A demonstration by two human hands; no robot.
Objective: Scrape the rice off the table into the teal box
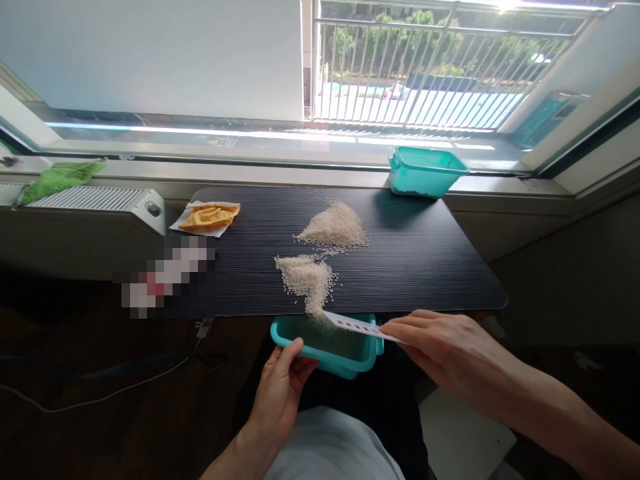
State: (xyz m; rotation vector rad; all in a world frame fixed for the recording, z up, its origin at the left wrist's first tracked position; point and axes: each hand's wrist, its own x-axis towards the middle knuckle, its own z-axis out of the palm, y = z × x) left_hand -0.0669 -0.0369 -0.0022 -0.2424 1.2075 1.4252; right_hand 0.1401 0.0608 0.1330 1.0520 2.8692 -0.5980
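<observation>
My left hand (283, 380) grips the near rim of a turquoise plastic tub (345, 365), thumb over the edge, held just under the table's front edge. In my right hand (440, 347) is a thin white card (355, 325) with dark marks or slots. Its far end touches the rice at the table edge, above the tub. A smaller rice pile (303, 275) trails down to that edge, and some grains seem to be falling into the tub. Behind it lies a larger rice pile (336, 225). How much rice the tub holds is hard to see.
A second turquoise tub (425, 175) stands at the table's back right. Orange peel-like pieces (210, 217) lie on white paper at the back left of the dark table (410, 267). A radiator (100, 200) with a green cloth (63, 179) is on the left; a blurred-out item lies near it.
</observation>
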